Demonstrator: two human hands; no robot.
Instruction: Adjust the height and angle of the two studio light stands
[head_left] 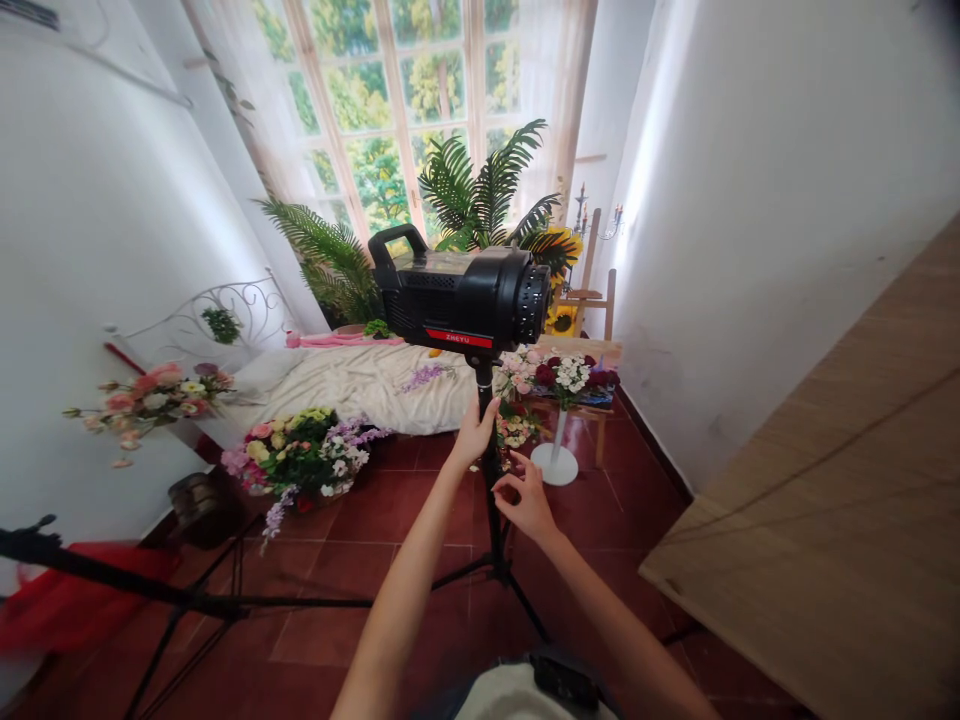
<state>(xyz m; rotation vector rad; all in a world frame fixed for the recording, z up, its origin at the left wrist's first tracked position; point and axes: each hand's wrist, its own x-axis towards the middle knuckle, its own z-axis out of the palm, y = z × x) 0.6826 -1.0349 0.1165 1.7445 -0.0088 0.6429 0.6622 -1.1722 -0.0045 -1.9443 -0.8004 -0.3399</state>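
Note:
A black studio light (457,300) with a red label and a top handle is mounted on a black light stand (491,500). My left hand (475,436) is wrapped round the upper column, just below the lamp. Lower down, on the column's right side, my right hand (529,502) has its thumb and forefinger curled together against the stand. Whatever sits between those fingertips is too small to make out. The stand's legs are spread on the red tiled floor (360,525).
Behind the lamp is a bed (375,385) with flower bouquets (300,455) before it. A white round-based flower stand (555,465) and a wooden easel (600,300) are to the right. A wooden panel (840,480) juts in at right; another black stand (187,600) lies across the left.

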